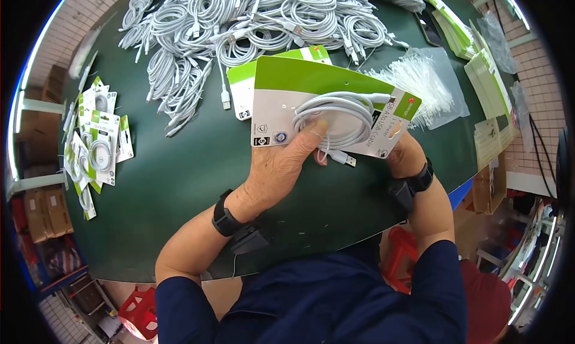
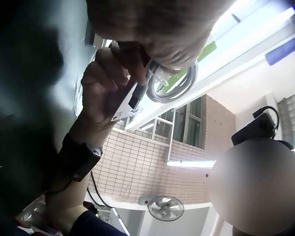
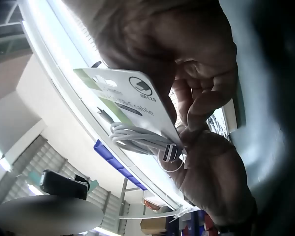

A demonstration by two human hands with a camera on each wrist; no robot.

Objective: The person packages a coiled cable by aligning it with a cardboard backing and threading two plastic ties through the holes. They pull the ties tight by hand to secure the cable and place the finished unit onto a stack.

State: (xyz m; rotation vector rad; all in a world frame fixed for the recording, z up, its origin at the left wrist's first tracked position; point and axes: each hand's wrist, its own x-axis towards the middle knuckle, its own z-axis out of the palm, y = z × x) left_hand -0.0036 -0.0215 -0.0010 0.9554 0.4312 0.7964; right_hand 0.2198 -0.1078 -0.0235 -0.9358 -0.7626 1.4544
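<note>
Left hand (image 1: pixel 275 167): your thumb presses the coiled white cable (image 1: pixel 333 119) flat against the card, fingers curled behind, so it grips card and coil together.
Right hand (image 1: pixel 404 155): it's mostly hidden behind the card's right end; the right wrist view shows fingers curled round that edge, gripping it.
Packaging card (image 1: pixel 281 104): green band on top, white below, held up between both hands just above the green table (image 1: pixel 179 182).
Cable: the coil sits on the card's white face, its USB plug (image 1: pixel 342 158) hanging off the lower edge.
Behind: a second card (image 1: pixel 242 89) lies under yours, loose cable bundles (image 1: pixel 239 20) heaped beyond it.
Left side: finished packs (image 1: pixel 99 143) are stacked.
Right side: a bag of white ties (image 1: pixel 422 86) lies near the card.
</note>
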